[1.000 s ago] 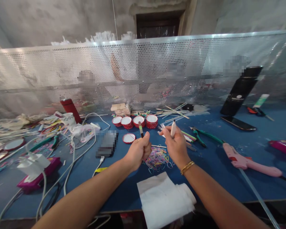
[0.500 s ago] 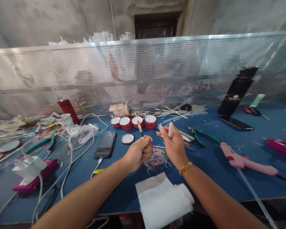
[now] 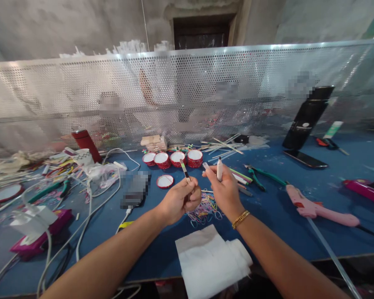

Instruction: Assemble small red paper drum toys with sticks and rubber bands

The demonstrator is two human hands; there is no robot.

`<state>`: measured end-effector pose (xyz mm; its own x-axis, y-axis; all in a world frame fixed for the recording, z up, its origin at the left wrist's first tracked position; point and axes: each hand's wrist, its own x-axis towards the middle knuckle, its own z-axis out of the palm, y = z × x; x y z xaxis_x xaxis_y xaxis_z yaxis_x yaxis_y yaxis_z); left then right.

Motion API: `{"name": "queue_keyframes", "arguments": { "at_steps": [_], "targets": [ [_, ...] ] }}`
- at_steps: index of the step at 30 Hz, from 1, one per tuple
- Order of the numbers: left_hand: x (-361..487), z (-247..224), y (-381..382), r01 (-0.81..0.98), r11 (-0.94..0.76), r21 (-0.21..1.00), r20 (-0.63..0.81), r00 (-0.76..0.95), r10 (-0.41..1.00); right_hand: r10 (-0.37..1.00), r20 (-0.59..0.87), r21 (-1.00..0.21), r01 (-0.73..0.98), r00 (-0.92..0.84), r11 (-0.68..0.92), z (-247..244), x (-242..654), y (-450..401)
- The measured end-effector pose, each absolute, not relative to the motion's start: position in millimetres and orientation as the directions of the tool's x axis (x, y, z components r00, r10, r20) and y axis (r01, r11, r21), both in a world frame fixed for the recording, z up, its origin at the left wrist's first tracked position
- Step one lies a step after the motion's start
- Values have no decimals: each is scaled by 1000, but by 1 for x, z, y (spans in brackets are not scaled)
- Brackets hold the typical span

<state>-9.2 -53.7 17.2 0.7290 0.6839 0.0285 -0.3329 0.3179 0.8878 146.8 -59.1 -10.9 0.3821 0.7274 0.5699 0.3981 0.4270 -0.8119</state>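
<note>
My left hand (image 3: 177, 202) is closed around a thin flat stick (image 3: 184, 169), which points up and away from me and has a green patch and dark bands. Across from it, my right hand (image 3: 227, 192) grips a white marker (image 3: 219, 169) with its black tip upward. A small pale, see-through piece (image 3: 206, 166) shows at the right thumb; I cannot make out what it is. The two hands are close but apart, above a pile of coloured rubber bands (image 3: 205, 207). Behind them stand stacks of red-rimmed white discs (image 3: 195, 157), with a single disc (image 3: 165, 181) nearer me.
A folded white cloth (image 3: 213, 261) lies at the front edge. To the right are green-handled pliers (image 3: 258, 178), a pink glue gun (image 3: 321, 211) and a black bottle (image 3: 307, 120). White cables, a phone (image 3: 135, 189) and a purple power strip (image 3: 43, 236) occupy the left.
The right hand has turned slightly, and the marker has come a little lower and left. The left hand's fingers have shifted a little on the stick. The whole view has drifted slightly.
</note>
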Motion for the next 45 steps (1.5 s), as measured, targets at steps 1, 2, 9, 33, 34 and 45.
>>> {"name": "queue_keyframes", "arguments": {
  "at_steps": [1, 2, 9, 33, 34, 45],
  "targets": [
    [-9, 16, -53, -327, 287, 900, 38, 716, 697, 724, 574, -809, 402, 383, 429, -11, 147, -59],
    [-8, 14, -52, -316, 257, 913, 45, 704, 708, 722, 577, -807, 402, 383, 432, -10, 147, -59],
    [-7, 11, -50, -273, 133, 953, 91, 676, 731, 726, 569, -812, 400, 386, 424, -8, 147, -60],
    [-5, 10, -48, -379, 87, 921, 65, 371, 927, 788, 569, -798, 390, 234, 460, -6, 138, -66],
    [-5, 9, -46, -364, 80, 928, 66, 371, 926, 788, 573, -795, 390, 228, 465, -5, 137, -67],
    [-10, 9, -36, -385, 107, 917, 63, 404, 913, 810, 568, -787, 385, 145, 482, -6, 136, -71]
  ]
}}
